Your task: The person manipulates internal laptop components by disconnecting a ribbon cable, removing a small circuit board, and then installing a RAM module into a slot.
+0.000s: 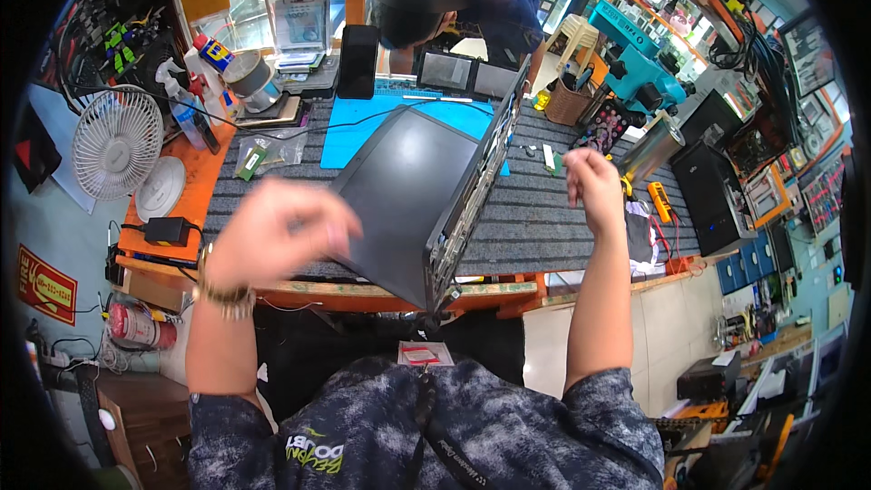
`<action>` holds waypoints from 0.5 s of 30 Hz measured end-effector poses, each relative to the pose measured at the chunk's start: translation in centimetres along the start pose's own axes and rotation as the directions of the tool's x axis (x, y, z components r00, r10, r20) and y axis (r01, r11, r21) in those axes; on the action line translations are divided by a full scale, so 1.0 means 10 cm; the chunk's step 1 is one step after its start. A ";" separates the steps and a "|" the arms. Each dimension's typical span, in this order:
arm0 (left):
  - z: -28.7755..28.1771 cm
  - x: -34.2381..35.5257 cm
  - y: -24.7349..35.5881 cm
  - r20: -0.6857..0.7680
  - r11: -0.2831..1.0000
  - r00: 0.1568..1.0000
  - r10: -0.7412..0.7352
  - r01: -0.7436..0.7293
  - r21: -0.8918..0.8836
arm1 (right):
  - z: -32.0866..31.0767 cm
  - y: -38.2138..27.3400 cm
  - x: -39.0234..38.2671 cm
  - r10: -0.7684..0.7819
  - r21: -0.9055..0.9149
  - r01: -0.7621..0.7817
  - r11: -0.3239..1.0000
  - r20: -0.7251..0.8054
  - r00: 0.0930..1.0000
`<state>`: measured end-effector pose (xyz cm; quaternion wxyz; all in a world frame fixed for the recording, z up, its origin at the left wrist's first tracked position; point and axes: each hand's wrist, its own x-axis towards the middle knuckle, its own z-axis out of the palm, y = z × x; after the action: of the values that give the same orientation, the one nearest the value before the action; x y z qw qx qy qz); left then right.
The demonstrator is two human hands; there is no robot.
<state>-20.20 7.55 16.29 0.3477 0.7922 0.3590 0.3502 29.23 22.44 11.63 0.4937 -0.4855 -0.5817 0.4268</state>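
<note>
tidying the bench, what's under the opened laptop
A blue mat and a grey ribbed bench covering show around the laptop. Anything directly beneath it is covered, so I can't tell what else lies there.

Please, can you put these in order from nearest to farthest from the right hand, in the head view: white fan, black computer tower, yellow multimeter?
1. Yellow multimeter: just to the right of the right hand.
2. Black computer tower: farther right, beyond the multimeter.
3. White fan: far over on the left side.
</note>
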 end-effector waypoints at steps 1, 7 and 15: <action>-0.08 0.22 -0.11 -0.203 0.994 0.979 0.014 -0.035 -0.100 | -0.01 0.05 0.24 -0.025 0.029 0.027 0.999 -0.078 0.997; -0.26 1.21 -0.95 -0.799 0.999 0.599 0.049 -0.028 0.040 | 0.21 0.60 1.11 -0.362 -0.389 0.202 0.899 -0.399 0.842; -0.01 1.17 -1.52 -0.630 0.974 0.776 0.047 0.104 0.201 | 0.02 0.90 1.06 -0.375 -0.505 0.176 0.845 -0.325 0.868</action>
<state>-19.43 24.71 7.69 0.1212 0.6576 0.5036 0.5471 29.89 34.39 4.52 0.5331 -0.5759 -0.6136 0.0878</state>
